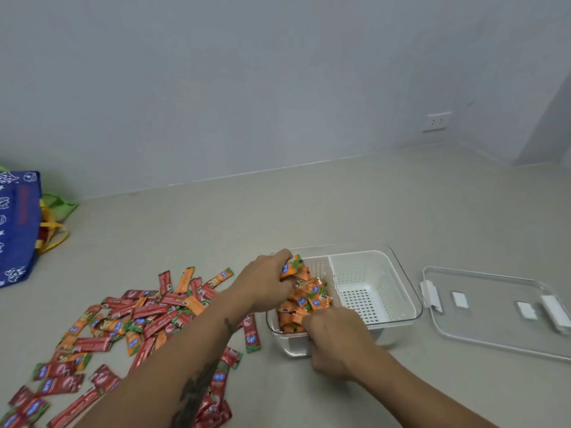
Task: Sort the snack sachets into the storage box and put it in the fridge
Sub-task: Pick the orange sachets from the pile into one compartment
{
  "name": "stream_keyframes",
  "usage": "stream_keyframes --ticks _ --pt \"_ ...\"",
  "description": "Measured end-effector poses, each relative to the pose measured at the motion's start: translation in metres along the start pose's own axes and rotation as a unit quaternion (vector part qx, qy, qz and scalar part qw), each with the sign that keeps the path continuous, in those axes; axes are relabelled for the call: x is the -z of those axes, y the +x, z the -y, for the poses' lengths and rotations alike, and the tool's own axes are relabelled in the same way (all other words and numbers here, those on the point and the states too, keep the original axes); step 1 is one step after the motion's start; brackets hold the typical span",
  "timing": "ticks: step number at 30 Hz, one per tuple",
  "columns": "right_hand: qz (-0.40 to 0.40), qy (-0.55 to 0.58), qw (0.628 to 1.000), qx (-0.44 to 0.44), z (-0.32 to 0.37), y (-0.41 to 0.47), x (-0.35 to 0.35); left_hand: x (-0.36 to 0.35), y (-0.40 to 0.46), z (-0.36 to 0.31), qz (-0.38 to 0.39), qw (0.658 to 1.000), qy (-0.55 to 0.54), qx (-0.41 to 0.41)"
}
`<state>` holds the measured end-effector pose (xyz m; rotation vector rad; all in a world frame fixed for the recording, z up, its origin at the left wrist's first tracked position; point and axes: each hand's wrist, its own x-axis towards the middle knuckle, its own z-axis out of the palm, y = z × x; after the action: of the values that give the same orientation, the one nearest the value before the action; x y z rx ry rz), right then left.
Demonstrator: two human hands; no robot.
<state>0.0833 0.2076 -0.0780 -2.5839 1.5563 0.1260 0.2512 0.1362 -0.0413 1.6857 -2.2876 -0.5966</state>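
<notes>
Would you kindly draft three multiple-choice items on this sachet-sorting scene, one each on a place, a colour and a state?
1. Where does the clear lid lie?
A. right of the storage box
B. on the box
C. under the blue bag

2. What colour are the sachets in the box?
A. blue
B. orange
C. white

3. What state is the box's right compartment in?
A. packed full
B. covered
C. empty

Answers: 1 A, the lid rests on the counter to the box's right. 2 B, the left hand and right hand press orange sachets into the left compartment. 3 C, only bare white mesh shows.
</notes>
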Motion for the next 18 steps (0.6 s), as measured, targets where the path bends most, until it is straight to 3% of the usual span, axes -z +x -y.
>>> stream_keyframes --ticks 8,13,18 --pt "-0.045 0.022 0.999 0.013 -0.004 -0.002 -0.005 -0.029 0.02 0.007 0.05 0.976 0.208 -0.047" --pt "-0.057 0.082 0.995 0.026 -0.006 -0.003 -0.003 -0.017 0.011 0.011 -0.012 0.99 0.128 -0.066" --pt "-0.051 0.318 0.947 0.011 -0.004 0.007 0.019 0.0 -0.03 0.029 -0.121 0.992 0.003 -0.033"
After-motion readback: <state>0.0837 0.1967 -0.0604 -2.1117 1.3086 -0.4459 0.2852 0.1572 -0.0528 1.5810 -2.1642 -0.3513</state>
